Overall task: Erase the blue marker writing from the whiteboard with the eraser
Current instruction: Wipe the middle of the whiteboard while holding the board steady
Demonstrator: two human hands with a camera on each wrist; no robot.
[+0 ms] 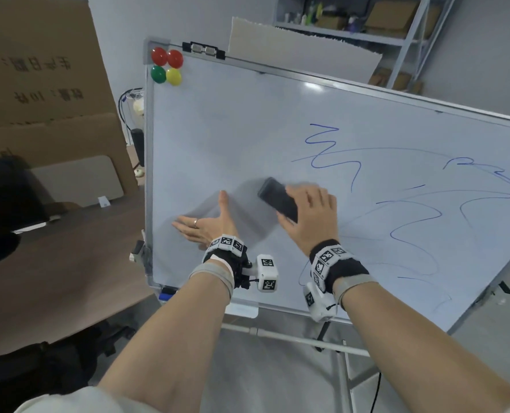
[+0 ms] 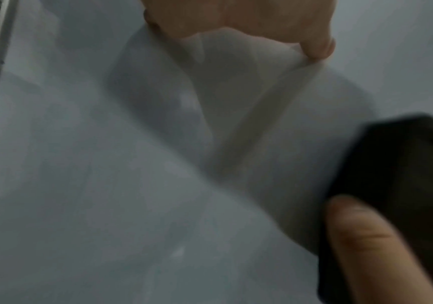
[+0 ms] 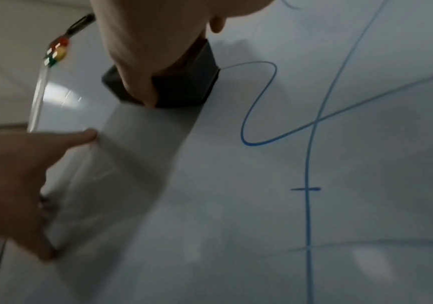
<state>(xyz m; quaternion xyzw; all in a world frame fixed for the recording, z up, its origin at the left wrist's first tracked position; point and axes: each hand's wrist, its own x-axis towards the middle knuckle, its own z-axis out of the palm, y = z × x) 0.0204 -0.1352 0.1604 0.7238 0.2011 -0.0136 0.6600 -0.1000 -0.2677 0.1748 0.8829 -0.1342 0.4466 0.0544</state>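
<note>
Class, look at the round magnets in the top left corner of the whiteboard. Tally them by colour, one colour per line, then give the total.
Red round magnets: 2
Green round magnet: 1
Yellow round magnet: 1
Total: 4, clustered in the whiteboard's top left corner.

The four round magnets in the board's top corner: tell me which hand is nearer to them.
Left. The left hand lies flat on the whiteboard below the magnets, on their side. The right hand, gripping the eraser, is further across, toward the blue writing.
</note>
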